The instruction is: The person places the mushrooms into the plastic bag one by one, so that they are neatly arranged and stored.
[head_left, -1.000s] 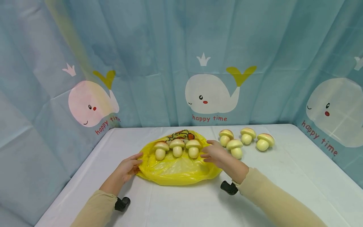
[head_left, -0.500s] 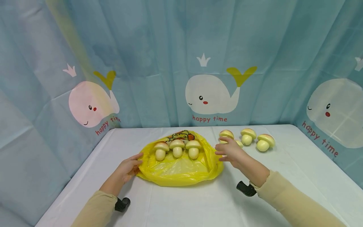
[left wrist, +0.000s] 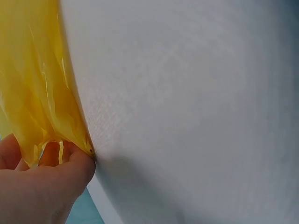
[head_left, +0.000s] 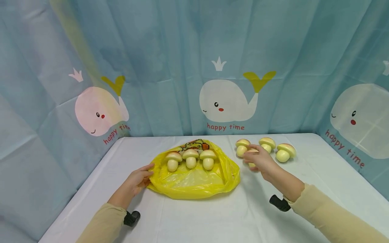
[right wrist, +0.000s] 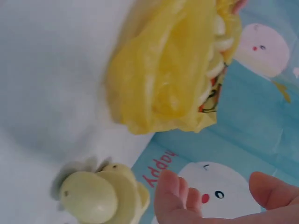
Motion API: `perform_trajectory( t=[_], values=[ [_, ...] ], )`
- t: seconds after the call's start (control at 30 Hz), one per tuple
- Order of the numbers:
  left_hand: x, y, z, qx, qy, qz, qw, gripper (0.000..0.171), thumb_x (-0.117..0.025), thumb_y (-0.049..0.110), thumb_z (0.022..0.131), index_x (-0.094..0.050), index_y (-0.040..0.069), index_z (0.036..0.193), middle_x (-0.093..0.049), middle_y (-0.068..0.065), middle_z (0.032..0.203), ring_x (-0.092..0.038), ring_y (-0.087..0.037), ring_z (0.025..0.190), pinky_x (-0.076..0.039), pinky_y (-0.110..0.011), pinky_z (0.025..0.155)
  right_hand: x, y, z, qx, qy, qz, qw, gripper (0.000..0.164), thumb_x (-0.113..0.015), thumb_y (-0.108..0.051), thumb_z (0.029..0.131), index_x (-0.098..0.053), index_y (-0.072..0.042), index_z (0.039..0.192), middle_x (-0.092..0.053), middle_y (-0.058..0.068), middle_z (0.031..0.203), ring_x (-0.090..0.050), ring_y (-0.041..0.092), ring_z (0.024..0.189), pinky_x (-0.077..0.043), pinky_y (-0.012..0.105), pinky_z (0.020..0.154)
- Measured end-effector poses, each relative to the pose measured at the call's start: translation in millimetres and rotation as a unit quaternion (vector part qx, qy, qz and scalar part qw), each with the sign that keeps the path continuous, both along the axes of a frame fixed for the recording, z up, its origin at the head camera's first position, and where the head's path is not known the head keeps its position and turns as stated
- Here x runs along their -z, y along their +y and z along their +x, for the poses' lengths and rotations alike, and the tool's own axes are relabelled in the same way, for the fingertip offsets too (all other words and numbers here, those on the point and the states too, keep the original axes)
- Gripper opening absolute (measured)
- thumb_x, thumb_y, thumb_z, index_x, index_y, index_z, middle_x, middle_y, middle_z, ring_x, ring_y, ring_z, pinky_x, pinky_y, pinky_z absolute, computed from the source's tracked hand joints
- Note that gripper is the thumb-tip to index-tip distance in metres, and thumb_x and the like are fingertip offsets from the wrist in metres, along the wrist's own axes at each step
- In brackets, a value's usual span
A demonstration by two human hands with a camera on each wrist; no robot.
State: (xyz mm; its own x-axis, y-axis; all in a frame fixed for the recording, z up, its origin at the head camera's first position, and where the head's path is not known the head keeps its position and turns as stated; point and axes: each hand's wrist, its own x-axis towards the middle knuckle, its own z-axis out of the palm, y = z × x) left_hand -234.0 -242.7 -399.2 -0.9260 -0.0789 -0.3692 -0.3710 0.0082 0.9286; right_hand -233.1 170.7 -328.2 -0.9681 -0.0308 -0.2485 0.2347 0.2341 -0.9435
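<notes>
A yellow plastic bag (head_left: 194, 189) lies spread on the table, with three toy mushrooms in a row on it, the middle toy mushroom (head_left: 190, 158) among them. My left hand (head_left: 138, 180) pinches the bag's left edge, and the left wrist view shows the gathered plastic (left wrist: 51, 102) between thumb and fingers. To the bag's right, my right hand (head_left: 262, 161) hovers at a toy mushroom (head_left: 253, 164) that its fingers partly hide. In the right wrist view, the fingers (right wrist: 170, 196) and thumb stand apart with nothing between them, beside a pale toy mushroom (right wrist: 88, 198).
More toy mushrooms stand behind the right hand: a left one (head_left: 242, 148), a middle one (head_left: 267, 145) and a right one (head_left: 285, 153). A white cloth covers the table (head_left: 194, 219). Blue curtains (head_left: 164, 67) with whale prints rise along the back and sides.
My right hand has moved right, from the bag's right side to the loose toy mushrooms. The bag's right edge shows uncovered. My left hand has stayed on the bag.
</notes>
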Motion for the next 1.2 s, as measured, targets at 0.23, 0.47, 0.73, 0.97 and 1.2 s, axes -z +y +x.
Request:
perform_trajectory(
  t=[0.23, 0.47, 0.73, 0.97, 1.2],
  values=[
    [-1.8, 1, -0.7, 0.004, 0.002, 0.002, 1.0, 0.052, -0.046, 0.005, 0.1, -0.032, 0.003, 0.151, -0.024, -0.025, 0.155, -0.041, -0.03, 0.119, -0.039, -0.036, 0.097, 9.0, 15, -1.5, 0.001, 0.032, 0.013, 0.999, 0.073, -0.055, -0.018, 0.099, -0.01, -0.001, 0.154, -0.036, 0.027, 0.146, -0.041, 0.04, 0.129, -0.038, 0.054, 0.099],
    [-1.5, 1, 0.0, 0.003, 0.004, 0.006, 1.0, 0.052, -0.045, 0.004, 0.101, -0.032, 0.002, 0.151, -0.024, -0.025, 0.154, -0.042, -0.03, 0.119, -0.041, -0.033, 0.095, 17.5, 25, -2.1, 0.007, 0.063, 0.03, 0.998, 0.071, -0.053, -0.013, 0.099, -0.011, -0.002, 0.155, -0.037, 0.029, 0.14, -0.043, 0.04, 0.123, -0.04, 0.053, 0.096],
    [-1.2, 1, 0.0, 0.004, 0.007, 0.006, 1.0, 0.052, -0.045, 0.004, 0.101, -0.032, 0.002, 0.151, -0.024, -0.025, 0.154, -0.042, -0.03, 0.12, -0.042, -0.032, 0.093, 30.3, 35, -2.7, 0.016, 0.075, 0.058, 0.995, 0.072, -0.056, -0.008, 0.097, -0.013, -0.001, 0.154, -0.033, 0.03, 0.133, -0.04, 0.04, 0.118, -0.04, 0.055, 0.096],
    [-0.6, 0, 0.1, 0.005, 0.005, 0.011, 0.9999, 0.052, -0.045, 0.004, 0.101, -0.031, 0.002, 0.151, -0.024, -0.025, 0.154, -0.042, -0.028, 0.118, -0.044, -0.028, 0.088, 40.2, 41, -4.1, 0.017, 0.064, 0.092, 0.994, 0.075, -0.058, -0.007, 0.095, -0.012, 0.0, 0.154, -0.026, 0.036, 0.141, -0.033, 0.048, 0.127, -0.038, 0.056, 0.099],
    [0.3, 1, 0.7, 0.004, 0.006, 0.008, 0.9999, 0.052, -0.046, 0.004, 0.101, -0.031, 0.002, 0.151, -0.025, -0.025, 0.154, -0.044, -0.026, 0.113, -0.044, -0.027, 0.085, 49.7, 46, -8.5, -0.002, 0.043, 0.112, 0.993, 0.077, -0.06, -0.011, 0.096, -0.011, -0.003, 0.155, -0.029, 0.039, 0.14, -0.036, 0.05, 0.125, -0.038, 0.056, 0.096]
  ],
)
